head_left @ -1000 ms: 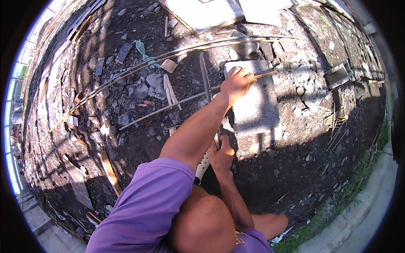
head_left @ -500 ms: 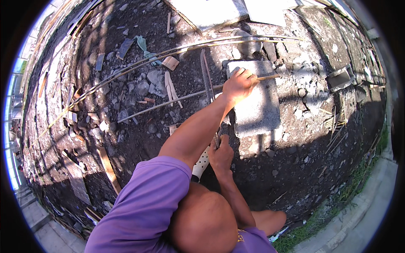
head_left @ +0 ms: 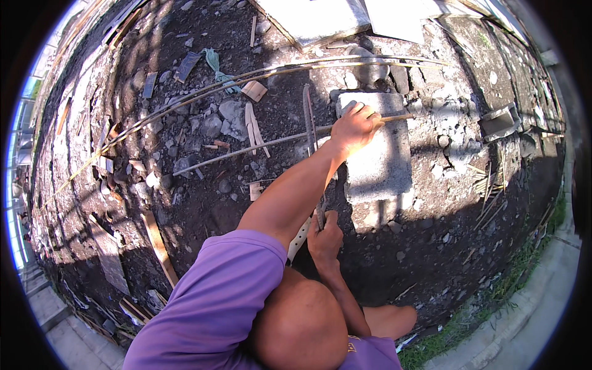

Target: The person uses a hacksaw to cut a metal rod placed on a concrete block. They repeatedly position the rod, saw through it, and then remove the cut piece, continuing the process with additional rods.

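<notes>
My left hand (head_left: 356, 129) is closed around a thin wooden stick (head_left: 398, 117), pressing it onto a pale concrete block (head_left: 379, 176). The stick's short end lies over the block, while its long end reaches left above the dirt. Lower down, my right hand (head_left: 325, 237) grips the handle of a hacksaw (head_left: 308, 114). The saw's narrow frame and blade point away from me and cross the stick just left of the block. My left forearm hides the saw's middle.
Two long thin poles (head_left: 283, 69) curve across the ground beyond the stick. Stones, wood scraps (head_left: 254, 91) and a green cloth strip (head_left: 217, 71) lie to the left. Pale boards (head_left: 327, 21) lie at the back. A white perforated shoe (head_left: 298, 240) shows beside my right hand.
My right hand has drawn the hacksaw a little back toward me. My left hand still holds the stick on the block. The whole view has shifted slightly.
</notes>
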`<state>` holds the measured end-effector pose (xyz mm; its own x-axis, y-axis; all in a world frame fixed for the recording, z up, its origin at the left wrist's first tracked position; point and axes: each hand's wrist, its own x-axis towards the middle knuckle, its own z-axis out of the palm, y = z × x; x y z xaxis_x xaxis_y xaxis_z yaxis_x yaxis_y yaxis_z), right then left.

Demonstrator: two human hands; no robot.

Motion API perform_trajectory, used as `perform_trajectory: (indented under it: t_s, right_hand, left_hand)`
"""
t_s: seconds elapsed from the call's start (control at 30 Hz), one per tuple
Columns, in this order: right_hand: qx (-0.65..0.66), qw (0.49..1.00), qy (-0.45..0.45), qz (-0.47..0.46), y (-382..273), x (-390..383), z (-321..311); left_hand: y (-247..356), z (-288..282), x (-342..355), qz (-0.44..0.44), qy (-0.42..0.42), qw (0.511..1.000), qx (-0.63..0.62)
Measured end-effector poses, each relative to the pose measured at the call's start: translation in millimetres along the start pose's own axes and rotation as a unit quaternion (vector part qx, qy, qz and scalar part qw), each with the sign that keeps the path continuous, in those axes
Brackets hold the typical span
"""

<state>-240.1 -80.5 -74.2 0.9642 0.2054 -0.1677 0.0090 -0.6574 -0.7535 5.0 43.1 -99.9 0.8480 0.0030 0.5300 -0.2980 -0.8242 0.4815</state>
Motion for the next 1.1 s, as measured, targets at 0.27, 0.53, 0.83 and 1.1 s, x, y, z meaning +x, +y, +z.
perform_trajectory:
  t_s: [0.27,0.53,0.83,1.1]
  right_hand:
    - [-0.021,1.000,-0.016,0.011,1.5,1.1,-1.4]
    - [0.019,0.999,0.008,-0.031,-8.4,-3.3,-4.9]
    - [0.003,0.998,-0.049,0.028,-17.7,0.7,-18.5]
    - [0.034,0.999,-0.025,0.004,-17.3,-3.2,-13.8]
  left_hand:
    - [-1.5,-2.6,-0.4,0.025,0.004,1.000,0.007]
    - [0.5,1.3,-2.9,0.007,-0.009,0.999,0.039]
    - [13.0,-5.3,-1.6,-0.010,0.016,0.992,0.125]
    - [31.4,-7.6,8.6,-0.081,-0.075,0.989,0.098]
